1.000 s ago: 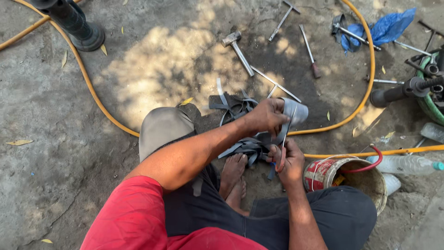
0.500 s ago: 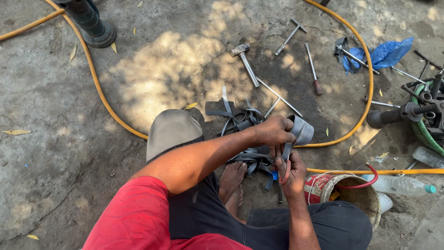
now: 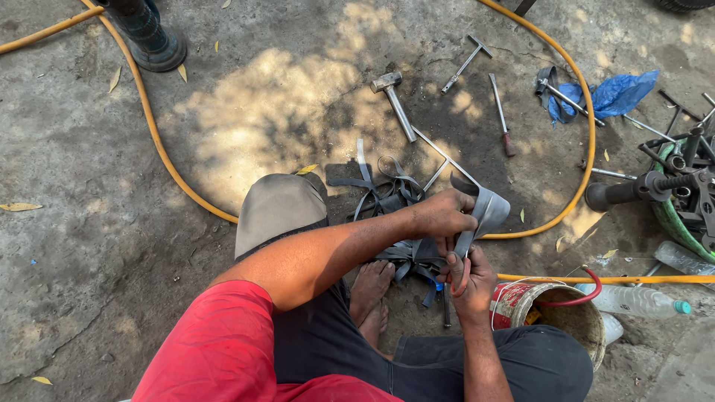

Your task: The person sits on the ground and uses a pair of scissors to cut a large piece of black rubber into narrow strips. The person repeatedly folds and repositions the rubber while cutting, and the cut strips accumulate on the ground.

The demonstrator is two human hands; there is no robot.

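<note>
Hands meet at the centre of the frame over a single grey rubber strip [image 3: 480,216]: the left hand [image 3: 439,217] is clenched on its upper, curled end, while the right hand [image 3: 469,279], just below, pinches the lower end along with a red-handled tool [image 3: 463,277] whose kind cannot be made out. Beneath them a loose pile of dark rubber strips [image 3: 395,205], too tangled to count, lies on the concrete beside two bare feet [image 3: 372,294].

One hammer [image 3: 395,100] lies in the upper middle, with one T-handled wrench [image 3: 468,61] and one screwdriver [image 3: 500,115] to its right and a bent metal rod [image 3: 443,156] just below. One yellow hose [image 3: 160,141] loops from upper left round to the right, and a second orange hose [image 3: 618,279] runs along the lower right edge. One blue plastic bag [image 3: 618,93] sits at upper right among more tools. At lower right stand one rusty tin bucket [image 3: 555,309] and, past it, one plastic bottle [image 3: 640,300] with a green cap. One dark post base [image 3: 149,33] occupies the upper left corner.

Compared with half a second ago, the hands keep the same grip; the strip's top end now curls wider, and the view has shifted slightly, bringing the hammer lower in the frame.
</note>
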